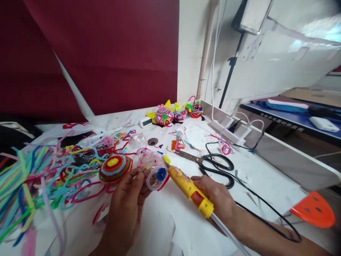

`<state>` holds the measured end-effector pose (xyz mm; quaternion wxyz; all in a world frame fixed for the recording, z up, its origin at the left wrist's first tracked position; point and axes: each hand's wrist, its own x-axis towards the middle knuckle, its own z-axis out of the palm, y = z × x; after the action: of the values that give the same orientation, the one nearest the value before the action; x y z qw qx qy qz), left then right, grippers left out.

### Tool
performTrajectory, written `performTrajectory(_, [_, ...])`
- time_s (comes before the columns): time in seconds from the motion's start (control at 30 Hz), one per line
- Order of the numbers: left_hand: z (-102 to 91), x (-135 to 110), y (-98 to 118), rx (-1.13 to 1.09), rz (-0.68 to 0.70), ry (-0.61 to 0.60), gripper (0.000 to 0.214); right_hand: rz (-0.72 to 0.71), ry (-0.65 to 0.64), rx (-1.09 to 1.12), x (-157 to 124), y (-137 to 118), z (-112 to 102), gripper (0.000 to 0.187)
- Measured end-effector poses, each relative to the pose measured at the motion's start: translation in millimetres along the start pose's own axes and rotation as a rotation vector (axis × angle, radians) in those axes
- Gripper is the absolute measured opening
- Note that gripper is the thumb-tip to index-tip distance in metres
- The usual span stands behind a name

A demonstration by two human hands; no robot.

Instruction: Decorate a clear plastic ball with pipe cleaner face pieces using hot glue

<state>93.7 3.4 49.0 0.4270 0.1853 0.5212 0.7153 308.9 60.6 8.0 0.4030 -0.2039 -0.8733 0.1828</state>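
Between the thumb and fingers of my left hand (128,202) is a small clear plastic ball (153,163), with pink pipe cleaner and a blue coil (161,174) on its side. My right hand (213,190) grips a yellow hot glue gun (189,188), and a clear glue stick (226,231) sticks out of its rear. The gun's nozzle points at the ball's upper right side; whether it touches I cannot tell. A ball wound in striped pipe cleaners (115,169) sits just left of my left hand. Black-handled scissors (215,161) lie beyond the glue gun.
Many loose pipe cleaners (23,188) cover the table's left side. Several finished colourful figures (164,115) stand at the back beside a small white digital meter (145,123). A power strip (226,131) lies along the right edge, and a black cord (258,197) runs past my right arm.
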Motion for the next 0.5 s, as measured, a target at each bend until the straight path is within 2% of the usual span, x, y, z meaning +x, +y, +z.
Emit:
performTrajectory(0.13, [3.5,-0.4,4.3,-0.042,-0.043,0.044,0.015,-0.017,0.017,0.021,-1.3,0.4,0.9,0.029])
performTrajectory(0.33, [3.1,1.8,5.5,-0.088,-0.087,0.060,0.023,0.043,-0.019,-0.029,-2.0,-2.6,0.1,0.021])
performTrajectory(0.5, [1.6,4.9,4.7,-0.106,-0.101,0.054,0.027,0.031,-0.003,-0.068,-2.0,-0.9,0.4,0.022])
